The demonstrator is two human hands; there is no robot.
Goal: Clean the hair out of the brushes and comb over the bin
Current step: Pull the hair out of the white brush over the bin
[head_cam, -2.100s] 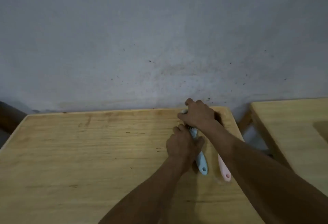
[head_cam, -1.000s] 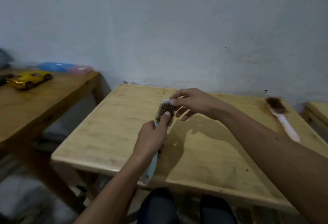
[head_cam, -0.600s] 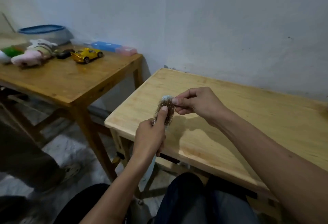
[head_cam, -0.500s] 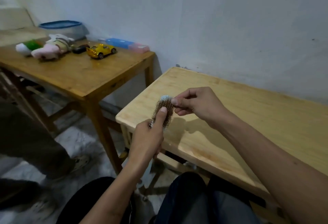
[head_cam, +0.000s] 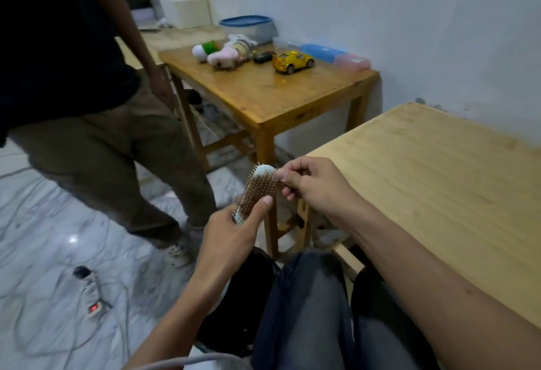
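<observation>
The left hand (head_cam: 231, 229) holds the light-blue hairbrush (head_cam: 257, 191) by its handle, thumb laid up along the edge of the bristle pad, so the brush stands tilted in the air to the left of the pale bench (head_cam: 439, 194) and above a dark bin (head_cam: 234, 311) by the person's knee. The right hand (head_cam: 310, 185) has its grip pinched together at the top edge of the brush head, on the brown hair matted in the bristles. Beyond the brush a second bench (head_cam: 263, 97) carries a yellow toy car (head_cam: 292, 62) and soft toys (head_cam: 225, 53).

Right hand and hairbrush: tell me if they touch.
Touching. In the head view the right hand pinches at the top edge of the hairbrush.
</observation>
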